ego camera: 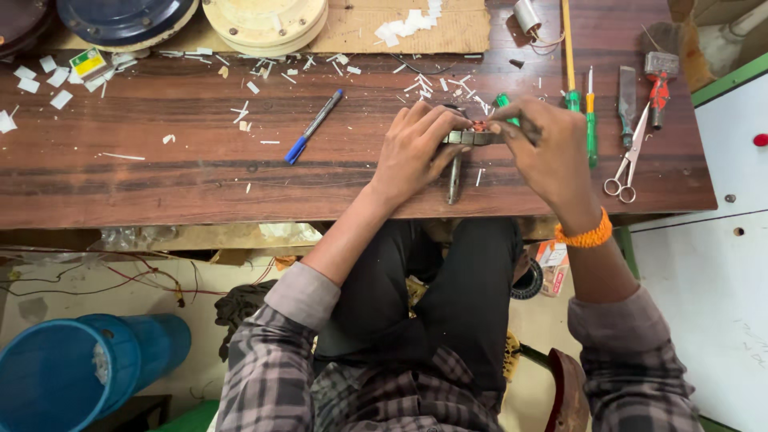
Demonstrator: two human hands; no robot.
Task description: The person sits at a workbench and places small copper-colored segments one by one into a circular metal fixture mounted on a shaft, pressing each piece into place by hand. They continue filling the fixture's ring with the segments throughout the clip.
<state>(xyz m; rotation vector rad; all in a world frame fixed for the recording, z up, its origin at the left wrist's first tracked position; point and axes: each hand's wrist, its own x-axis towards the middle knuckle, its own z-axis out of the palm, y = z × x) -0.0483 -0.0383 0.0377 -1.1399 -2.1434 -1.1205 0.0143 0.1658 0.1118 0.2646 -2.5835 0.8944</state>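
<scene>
Both my hands meet over a small metal motor part [470,137] with copper windings, held just above the wooden workbench [160,172]. My left hand [416,152] grips its left side, fingers curled around it. My right hand [548,148] pinches its right end; an orange thread band [584,234] circles that wrist. A metal shaft [454,180] sticks down from the part toward the bench's near edge. Something green [502,102] shows just behind my right fingers.
A blue-capped pen [314,126] lies left of my hands. Scissors [628,160], screwdrivers [590,120], a file and a red-handled hammer [658,84] lie to the right. Paper scraps litter the bench; round housings [264,24] stand at the back. A blue bucket [72,372] sits on the floor.
</scene>
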